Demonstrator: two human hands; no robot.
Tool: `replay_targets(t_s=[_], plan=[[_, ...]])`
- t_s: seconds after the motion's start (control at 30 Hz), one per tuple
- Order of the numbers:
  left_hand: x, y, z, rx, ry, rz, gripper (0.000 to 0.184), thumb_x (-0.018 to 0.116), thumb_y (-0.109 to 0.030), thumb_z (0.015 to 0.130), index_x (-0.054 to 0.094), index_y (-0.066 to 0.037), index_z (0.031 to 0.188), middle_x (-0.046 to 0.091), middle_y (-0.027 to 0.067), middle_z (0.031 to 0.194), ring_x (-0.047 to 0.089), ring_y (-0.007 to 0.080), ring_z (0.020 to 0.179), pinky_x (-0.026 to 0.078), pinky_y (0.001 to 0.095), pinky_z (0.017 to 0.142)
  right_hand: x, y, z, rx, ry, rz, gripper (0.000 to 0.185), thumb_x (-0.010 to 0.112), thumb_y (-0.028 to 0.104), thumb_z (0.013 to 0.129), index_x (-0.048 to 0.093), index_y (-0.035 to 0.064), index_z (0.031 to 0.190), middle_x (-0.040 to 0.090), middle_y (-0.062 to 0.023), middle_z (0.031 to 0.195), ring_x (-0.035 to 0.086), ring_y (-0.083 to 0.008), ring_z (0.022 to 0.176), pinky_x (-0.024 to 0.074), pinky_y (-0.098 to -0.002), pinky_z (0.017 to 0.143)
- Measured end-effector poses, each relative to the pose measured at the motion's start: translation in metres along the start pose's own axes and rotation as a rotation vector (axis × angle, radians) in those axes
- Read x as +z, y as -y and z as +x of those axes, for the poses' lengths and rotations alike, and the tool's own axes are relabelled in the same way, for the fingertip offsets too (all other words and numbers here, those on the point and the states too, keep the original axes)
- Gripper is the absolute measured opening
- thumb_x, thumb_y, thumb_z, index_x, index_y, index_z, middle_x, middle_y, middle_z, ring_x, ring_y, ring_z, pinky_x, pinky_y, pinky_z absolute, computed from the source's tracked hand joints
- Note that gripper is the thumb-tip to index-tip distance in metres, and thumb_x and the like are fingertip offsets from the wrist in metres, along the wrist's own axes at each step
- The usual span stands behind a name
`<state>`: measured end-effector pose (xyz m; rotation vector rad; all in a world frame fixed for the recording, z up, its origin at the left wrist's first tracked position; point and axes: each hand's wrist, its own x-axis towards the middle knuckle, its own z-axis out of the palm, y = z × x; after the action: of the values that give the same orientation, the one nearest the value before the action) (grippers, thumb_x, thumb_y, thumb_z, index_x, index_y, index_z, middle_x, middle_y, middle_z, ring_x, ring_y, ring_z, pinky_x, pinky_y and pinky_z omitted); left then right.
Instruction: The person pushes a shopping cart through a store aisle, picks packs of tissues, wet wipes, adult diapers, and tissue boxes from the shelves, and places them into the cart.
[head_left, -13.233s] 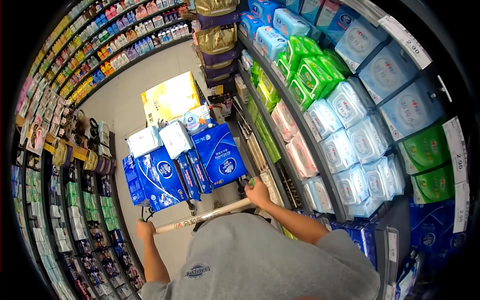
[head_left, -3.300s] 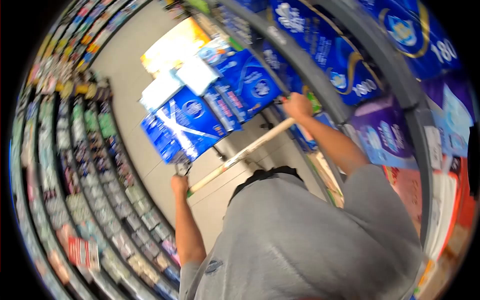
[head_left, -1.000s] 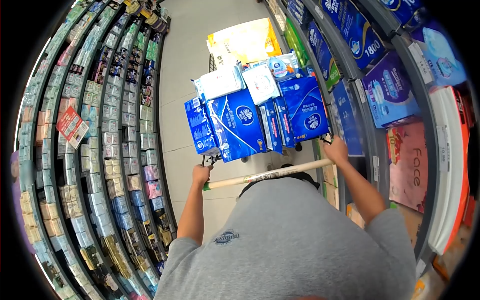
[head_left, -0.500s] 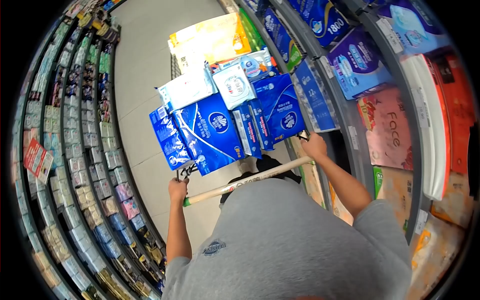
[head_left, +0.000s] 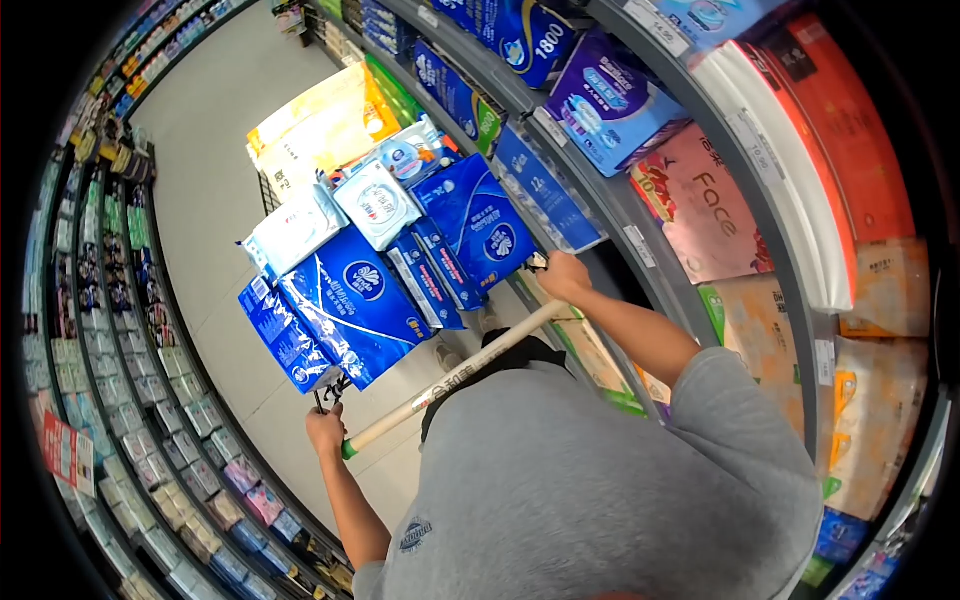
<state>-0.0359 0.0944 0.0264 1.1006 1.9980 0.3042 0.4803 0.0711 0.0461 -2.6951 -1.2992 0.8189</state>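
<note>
My left hand is closed around the shopping cart's dark side frame, just past the green-tipped left end of the handlebar. At the bar's other end, my right hand is wrapped round the frame on that side. Ahead of both hands, the cart is heaped with blue tissue packs, and another blue pack lies nearest my right hand. On top rest a white wipes pack, a second white pack and a yellow-orange pack. Most of the cart's basket is hidden beneath them.
Shelves of small packets line the left, with a red price sign. Close on the right, shelves hold a purple pack, a pink tissue pack and larger bundles. Grey floor tiles run ahead between them.
The view has swung to the right, so the cart, its load and both hands sit further left. The right-hand shelves fill more of the picture. Both hands keep their hold.
</note>
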Motion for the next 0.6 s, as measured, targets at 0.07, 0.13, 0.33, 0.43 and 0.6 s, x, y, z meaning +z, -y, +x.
replay_targets(t_s=[0.07,0.13,0.33,0.43,0.6], plan=[[0.0,-0.008,0.004,0.002,-0.008,0.005,0.024,0.071,-0.013,0.081,0.052,0.0,0.074,0.055,0.0089,0.052,0.054,0.0193,0.04,0.042,0.032,0.04,-0.001,0.003,0.009,0.012,-0.018,0.006,0.034,0.064,0.025,0.076,0.067,-0.0009,0.098,0.067,-0.0253,0.097,0.065,-0.0403,0.094,0.0508,-0.0482,0.083],[0.0,-0.014,0.012,0.014,-0.006,0.004,0.024,0.07,-0.013,0.081,0.051,0.0,0.074,0.055,0.0089,0.052,0.054,0.0195,0.039,0.042,0.0321,0.039,-0.006,0.01,0.015,-0.01,-0.033,0.042,0.034,0.064,0.025,0.076,0.067,-0.001,0.098,0.067,-0.0256,0.097,0.065,-0.0407,0.094,0.0508,-0.0482,0.084],[-0.005,-0.027,0.039,0.039,-0.01,0.003,0.024,0.07,-0.013,0.08,0.051,0.0,0.073,0.055,0.0105,0.051,0.054,0.0203,0.039,0.042,0.0333,0.039,-0.017,0.032,0.031,-0.002,-0.063,0.076,0.033,0.062,0.025,0.076,0.069,0.0,0.097,0.068,-0.0245,0.096,0.066,-0.0399,0.094,0.0525,-0.0481,0.081],[-0.002,-0.033,0.052,0.05,-0.055,0.031,0.024,0.07,-0.011,0.08,0.051,-0.001,0.069,0.054,0.0095,0.051,0.053,0.0203,0.039,0.041,0.0336,0.038,-0.023,0.034,0.041,-0.041,-0.024,0.068,0.034,0.062,0.024,0.077,0.067,-0.0003,0.101,0.068,-0.024,0.097,0.066,-0.0396,0.094,0.0531,-0.0469,0.081],[-0.01,-0.046,0.069,0.003,-0.014,0.015,0.021,0.069,-0.009,0.079,0.051,0.0,0.071,0.055,0.0093,0.054,0.052,0.0205,0.039,0.04,0.0331,0.038,-0.015,0.035,0.06,-0.086,0.0,0.174,0.037,0.063,0.025,0.078,0.063,-0.0036,0.103,0.068,-0.0248,0.098,0.066,-0.0398,0.092,0.053,-0.0464,0.081]])
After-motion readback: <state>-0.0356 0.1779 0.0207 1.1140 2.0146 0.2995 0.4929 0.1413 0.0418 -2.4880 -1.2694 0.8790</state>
